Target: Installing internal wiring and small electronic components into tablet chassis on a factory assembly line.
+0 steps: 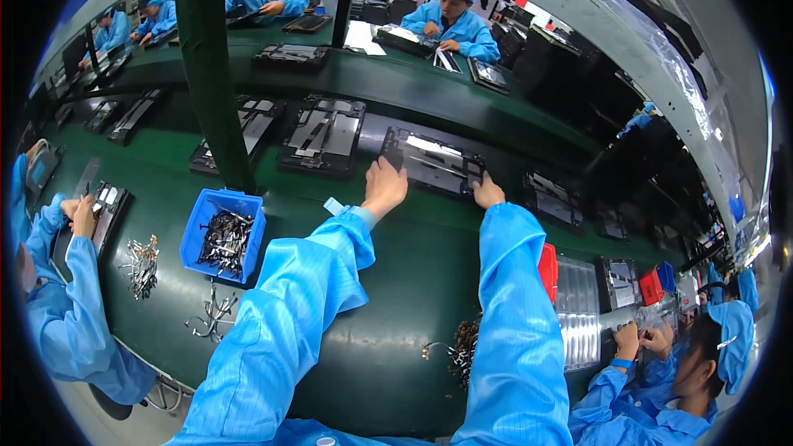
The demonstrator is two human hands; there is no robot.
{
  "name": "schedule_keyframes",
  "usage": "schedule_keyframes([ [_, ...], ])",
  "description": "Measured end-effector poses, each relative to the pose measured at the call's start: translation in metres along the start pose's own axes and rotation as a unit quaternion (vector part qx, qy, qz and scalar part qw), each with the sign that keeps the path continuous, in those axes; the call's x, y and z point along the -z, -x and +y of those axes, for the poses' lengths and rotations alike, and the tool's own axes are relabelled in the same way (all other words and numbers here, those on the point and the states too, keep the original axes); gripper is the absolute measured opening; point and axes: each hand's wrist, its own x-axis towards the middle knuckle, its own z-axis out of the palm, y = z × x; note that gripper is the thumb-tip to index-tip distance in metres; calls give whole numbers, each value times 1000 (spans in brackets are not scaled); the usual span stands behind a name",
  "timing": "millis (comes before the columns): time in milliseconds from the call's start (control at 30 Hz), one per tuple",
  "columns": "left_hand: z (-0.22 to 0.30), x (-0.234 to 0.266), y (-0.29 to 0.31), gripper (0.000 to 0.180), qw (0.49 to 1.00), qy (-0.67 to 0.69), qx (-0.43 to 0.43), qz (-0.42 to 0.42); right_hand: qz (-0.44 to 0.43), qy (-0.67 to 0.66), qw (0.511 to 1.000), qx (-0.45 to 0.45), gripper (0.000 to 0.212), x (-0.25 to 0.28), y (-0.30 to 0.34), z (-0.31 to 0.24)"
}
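Note:
With both arms stretched forward, I grip an opened tablet (431, 163), black with long silver plates inside, at the far side of the green bench. My left hand (386, 187) closes on its near left corner; the fingers are partly hidden. On the right end, my right hand (489, 192) holds the edge with the thumb on top. The tablet lies flat or almost so; I cannot tell if it is lifted. A similar opened tablet (322, 136) sits just left of it, another (553, 200) to its right.
A blue bin (189, 239) of small flex cables stands left of my left arm beside a dark green post (206, 74). Loose cables (211, 314) lie near it, and a cable pile (464, 351) by my right sleeve. Clear trays (576, 314) are right. Co-workers sit around.

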Motion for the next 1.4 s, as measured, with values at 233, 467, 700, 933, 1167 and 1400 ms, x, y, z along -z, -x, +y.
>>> schedule_keyframes([
  [233, 14, 56, 105, 46, 933, 253, 153, -207, -151, -413, 898, -36, 87, 55, 17, -40],
  [467, 9, 149, 309, 30, 890, 252, -112, -364, -343, -443, 801, 213, 76, 81, 125, -77],
  [700, -89, 260, 304, 21, 958, -189, -213, 16, -319, -262, 845, 340, 63, 37, 173, -118],
  [933, -154, 300, 275, 23, 929, -283, -237, 16, -74, 18, 918, 390, 48, 105, 320, -69],
  [1167, -152, 296, 243, 15, 867, -319, -381, 37, -74, 105, 948, 290, 72, 17, 410, 10],
  [1400, -106, 313, 235, 18, 837, -308, -452, 23, 118, -58, 944, 302, 54, 53, 402, -34],
])
